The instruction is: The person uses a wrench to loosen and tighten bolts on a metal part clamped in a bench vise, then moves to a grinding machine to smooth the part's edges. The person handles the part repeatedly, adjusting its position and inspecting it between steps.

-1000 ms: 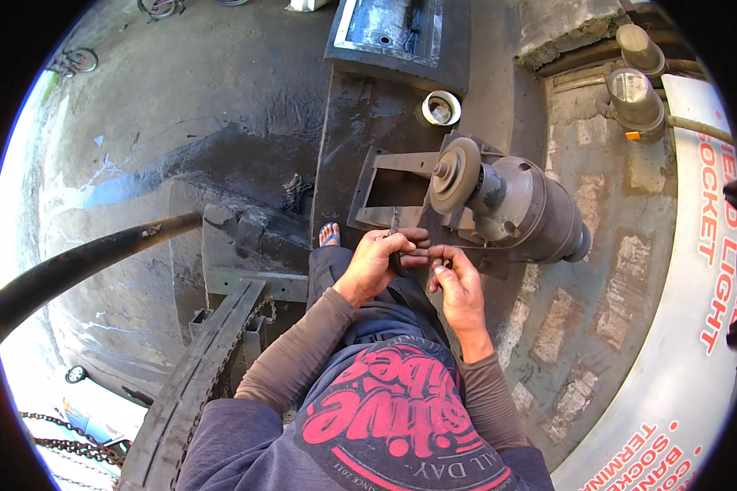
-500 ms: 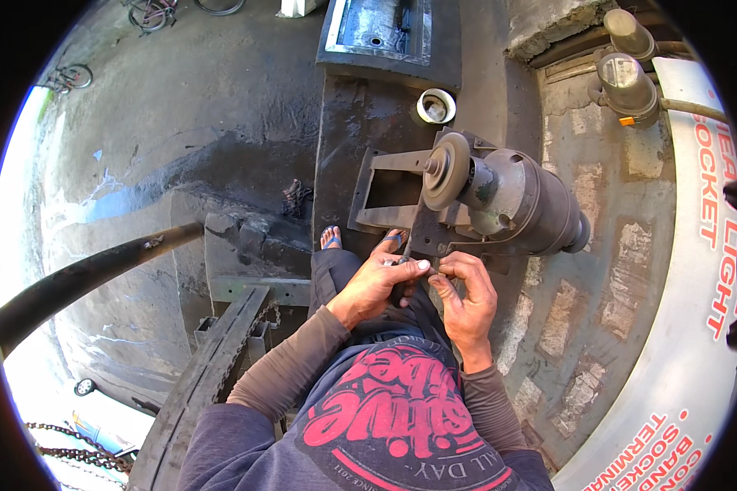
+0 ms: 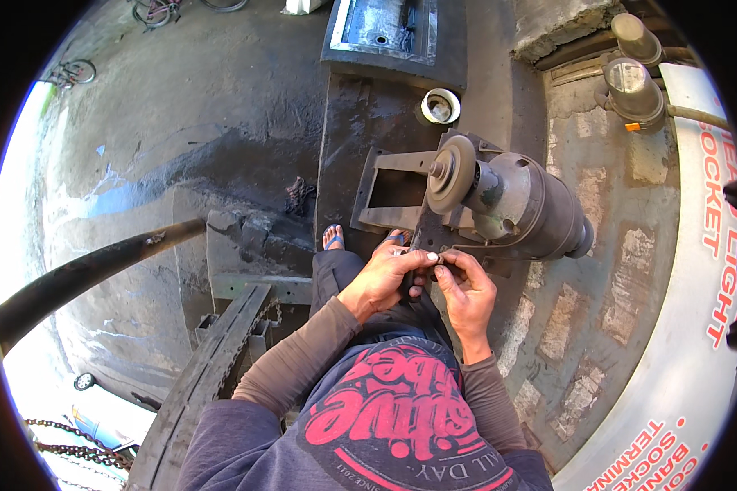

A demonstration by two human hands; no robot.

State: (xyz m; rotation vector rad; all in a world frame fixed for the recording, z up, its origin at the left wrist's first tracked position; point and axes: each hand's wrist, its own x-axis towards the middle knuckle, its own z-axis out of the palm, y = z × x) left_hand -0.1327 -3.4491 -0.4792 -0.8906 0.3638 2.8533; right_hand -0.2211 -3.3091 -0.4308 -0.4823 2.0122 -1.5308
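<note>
In front of my waist, my left hand is closed round a dark, narrow object, mostly hidden by the fingers; its kind does not show. The left thumb points toward the right hand. My right hand has its thumb and fingertips pinched together beside the left thumb tip. Whatever sits between those fingertips is too small to name. Just beyond both hands stands a bench grinder with a round grinding wheel and a dusty grey motor. Its metal stand reaches to the left of the wheel.
A white tub stands beyond the grinder, near a metal basin. To the left are a dark curved pipe and a steel beam. Meters are on the right, beside a white printed sign. Chains hang lower left.
My two hands have come closer together, with the right fingertips now meeting the left thumb tip. The whole view has shifted slightly.
</note>
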